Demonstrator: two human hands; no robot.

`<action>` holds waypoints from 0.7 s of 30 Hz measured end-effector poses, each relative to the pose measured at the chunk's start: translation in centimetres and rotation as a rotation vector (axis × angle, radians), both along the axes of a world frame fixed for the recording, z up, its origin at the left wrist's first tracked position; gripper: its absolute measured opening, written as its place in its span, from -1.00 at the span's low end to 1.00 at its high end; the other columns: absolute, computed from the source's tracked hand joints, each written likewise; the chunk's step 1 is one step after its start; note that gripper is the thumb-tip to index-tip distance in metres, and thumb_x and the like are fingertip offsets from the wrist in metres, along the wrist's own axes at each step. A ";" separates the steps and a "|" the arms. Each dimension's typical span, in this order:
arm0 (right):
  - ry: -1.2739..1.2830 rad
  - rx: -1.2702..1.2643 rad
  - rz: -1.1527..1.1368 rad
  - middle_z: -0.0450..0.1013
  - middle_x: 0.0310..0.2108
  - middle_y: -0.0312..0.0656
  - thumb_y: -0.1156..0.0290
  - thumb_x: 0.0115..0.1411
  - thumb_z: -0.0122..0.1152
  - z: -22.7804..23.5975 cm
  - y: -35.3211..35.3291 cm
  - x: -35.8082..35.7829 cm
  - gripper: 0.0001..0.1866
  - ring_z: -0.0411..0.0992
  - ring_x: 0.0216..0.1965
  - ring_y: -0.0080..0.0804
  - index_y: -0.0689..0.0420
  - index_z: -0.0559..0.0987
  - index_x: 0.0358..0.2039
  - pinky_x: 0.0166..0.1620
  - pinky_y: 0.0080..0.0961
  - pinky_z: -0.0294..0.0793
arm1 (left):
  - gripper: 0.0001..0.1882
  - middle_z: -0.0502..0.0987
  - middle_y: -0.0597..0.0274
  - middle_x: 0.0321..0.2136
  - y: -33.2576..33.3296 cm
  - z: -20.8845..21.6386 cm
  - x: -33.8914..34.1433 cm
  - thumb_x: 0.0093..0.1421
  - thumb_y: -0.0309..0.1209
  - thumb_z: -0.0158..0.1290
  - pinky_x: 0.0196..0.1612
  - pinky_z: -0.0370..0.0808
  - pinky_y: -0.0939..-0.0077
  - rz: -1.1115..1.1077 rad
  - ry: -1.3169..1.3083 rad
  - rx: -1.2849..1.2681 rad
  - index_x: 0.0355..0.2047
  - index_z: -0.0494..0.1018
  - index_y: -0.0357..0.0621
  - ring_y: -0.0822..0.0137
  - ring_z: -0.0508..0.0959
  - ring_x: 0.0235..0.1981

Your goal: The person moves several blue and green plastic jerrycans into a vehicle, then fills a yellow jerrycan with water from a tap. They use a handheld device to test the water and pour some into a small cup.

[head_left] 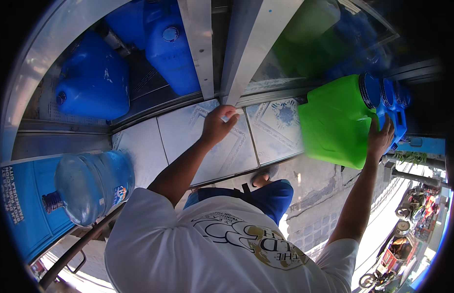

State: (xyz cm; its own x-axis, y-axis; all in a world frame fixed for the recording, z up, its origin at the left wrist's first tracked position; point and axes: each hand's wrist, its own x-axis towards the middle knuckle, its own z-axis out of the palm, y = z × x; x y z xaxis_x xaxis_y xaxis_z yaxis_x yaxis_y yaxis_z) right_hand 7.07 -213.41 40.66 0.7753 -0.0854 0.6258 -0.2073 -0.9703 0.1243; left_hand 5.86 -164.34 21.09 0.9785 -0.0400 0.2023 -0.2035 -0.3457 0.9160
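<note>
Green jug (334,122) sits at the right end of the tiled surface (280,141), dark blue cap (369,90) on, just beside a row of blue jugs (401,126). Right hand (381,134) touches its edge, fingers partly spread; can't tell how firmly they grip. Left hand (219,124) is near the door frame (237,73), thumb and fingers drawn together by a small pale piece (238,111); can't tell if pinched. Progress, as judged: handling looks partway, with capping and lining up apparently done, letting go not yet. Blue containers (97,78) behind the frame and the clear bottle (92,188) at left have neither hand on them.
</note>
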 end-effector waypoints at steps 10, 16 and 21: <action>0.457 0.413 0.484 0.25 0.24 0.01 0.34 0.03 0.39 -11.8 26.4 -12.6 -0.39 0.18 0.29 0.10 0.02 0.46 0.14 0.27 0.01 0.17 | -0.04 0.42 -0.12 0.10 16.1 17.5 14.7 -0.04 0.12 0.31 0.14 0.43 0.14 0.337 -0.337 1.134 0.32 0.22 0.06 -0.05 0.48 0.09; 0.634 0.538 0.462 0.27 0.21 0.04 0.31 0.02 0.37 -14.3 29.1 -20.3 -0.43 0.22 0.26 0.07 0.06 0.49 0.09 0.26 -0.01 0.23 | -0.03 0.42 -0.12 0.11 16.5 19.1 16.0 -0.06 0.12 0.32 0.16 0.42 0.15 0.148 -0.192 1.052 0.32 0.23 0.06 -0.06 0.48 0.11; 0.724 0.567 0.423 0.29 0.20 0.04 0.30 0.03 0.36 -16.3 29.8 -25.9 -0.43 0.23 0.26 0.05 0.08 0.49 0.10 0.25 -0.02 0.25 | -0.02 0.42 -0.12 0.12 16.8 19.4 15.3 -0.07 0.12 0.33 0.17 0.42 0.16 0.138 -0.196 1.006 0.32 0.23 0.07 -0.07 0.47 0.12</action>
